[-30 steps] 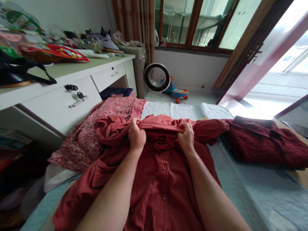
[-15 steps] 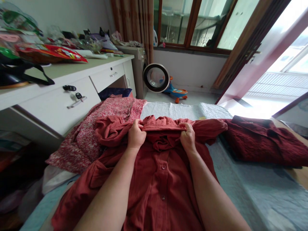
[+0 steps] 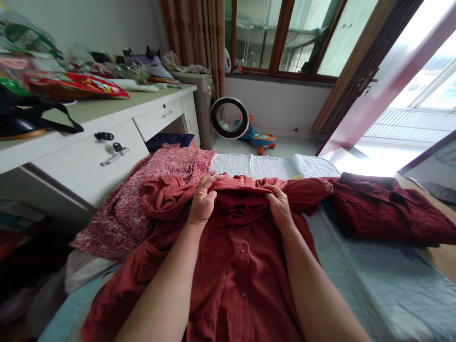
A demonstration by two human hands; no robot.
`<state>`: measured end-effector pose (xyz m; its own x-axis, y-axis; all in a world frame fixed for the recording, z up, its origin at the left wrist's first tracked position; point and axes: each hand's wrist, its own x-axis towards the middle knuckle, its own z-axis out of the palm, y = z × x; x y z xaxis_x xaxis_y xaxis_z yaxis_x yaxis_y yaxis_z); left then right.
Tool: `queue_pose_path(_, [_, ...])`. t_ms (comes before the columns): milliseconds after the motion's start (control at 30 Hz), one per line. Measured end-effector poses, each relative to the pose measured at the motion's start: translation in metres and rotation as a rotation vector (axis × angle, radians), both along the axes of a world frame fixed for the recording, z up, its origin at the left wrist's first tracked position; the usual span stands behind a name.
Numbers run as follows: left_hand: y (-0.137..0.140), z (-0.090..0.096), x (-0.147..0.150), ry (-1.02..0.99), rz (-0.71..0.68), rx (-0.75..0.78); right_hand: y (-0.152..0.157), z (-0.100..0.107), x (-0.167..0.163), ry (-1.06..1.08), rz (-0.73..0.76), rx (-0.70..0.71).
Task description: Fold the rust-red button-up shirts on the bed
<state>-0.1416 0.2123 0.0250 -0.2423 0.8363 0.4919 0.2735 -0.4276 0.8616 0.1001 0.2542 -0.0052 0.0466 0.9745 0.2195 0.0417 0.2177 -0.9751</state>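
Note:
A rust-red button-up shirt [image 3: 228, 270] lies spread before me, its buttoned front facing up and its collar at the far end. At the left of the collar, my left hand [image 3: 203, 204] has the cloth edge between its thumb and fingers, with the fingers partly straightened. My right hand [image 3: 280, 206] pinches the right end of the same edge. Between the hands the collar edge is slightly raised over the dark neck opening. Loose folds of the shirt bunch up beyond both hands.
A red-and-white patterned garment [image 3: 117, 213] lies to the left, partly under the shirt. A folded dark red garment [image 3: 388, 209] rests at right on the pale blue sheet [image 3: 359, 275]. A white desk [image 3: 85, 159] stands at left, near a washing machine with its round door [image 3: 230, 118] open.
My left hand's fingers have loosened and straightened somewhat at the collar. The collar edge between my hands has slackened and curves more. My right hand keeps its pinch.

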Motion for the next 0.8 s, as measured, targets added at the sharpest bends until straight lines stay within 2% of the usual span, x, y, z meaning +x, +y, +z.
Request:
queue_pose_path(100, [-0.003,0.005,-0.001,-0.132,-0.103,-0.032,-0.002,0.002,0.002,0.155,0.094,-0.091])
queue_pose_path(233, [-0.005,0.006,-0.001,-0.388,-0.114,-0.138,-0.004,0.004,0.003,0.213,0.302,-0.129])
queue_pose_path(333, [-0.002,0.001,-0.001,-0.498,-0.195,-0.199,-0.005,0.000,0.002,0.198,0.327,-0.125])
queue_pose_path(400, [0.002,-0.005,-0.001,-0.433,-0.178,-0.191,-0.004,-0.003,0.002,0.158,0.262,-0.103])
queue_pose_path(567, [0.009,-0.016,-0.003,-0.007,0.074,-0.114,0.002,-0.007,0.006,-0.038,0.101,0.011])
queue_pose_path(700, [0.007,-0.019,-0.006,0.072,0.151,-0.178,0.003,-0.004,0.006,-0.172,0.003,0.131])
queue_pose_path(800, [0.006,-0.021,-0.007,0.102,0.228,-0.198,-0.001,-0.003,0.002,-0.228,-0.001,0.146])
